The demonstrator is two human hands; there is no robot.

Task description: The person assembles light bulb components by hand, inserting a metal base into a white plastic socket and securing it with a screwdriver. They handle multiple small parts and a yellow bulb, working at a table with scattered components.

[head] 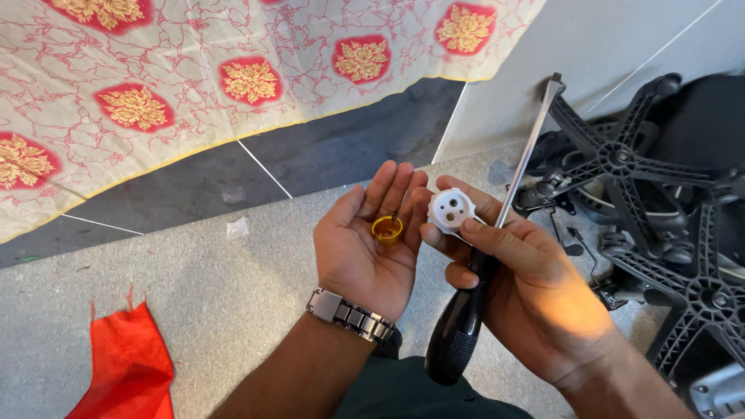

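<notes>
My left hand [365, 240] lies palm up with its fingers spread, and a small brass ring [387, 229] rests in the palm. My right hand [520, 271] pinches a round white plastic knob [452, 209] with holes in its face, held right beside the left fingertips. The same hand also grips a long screwdriver [466, 310] with a black handle; its metal shaft [528, 155] points up and away to the right. A metal watch [351, 314] sits on my left wrist.
Black star-shaped chair bases [660, 194] and loose parts lie at the right. A cream cloth with red and gold flower prints [194, 77] hangs across the top left. A red cloth [128, 365] lies at the lower left on the grey floor [217, 287].
</notes>
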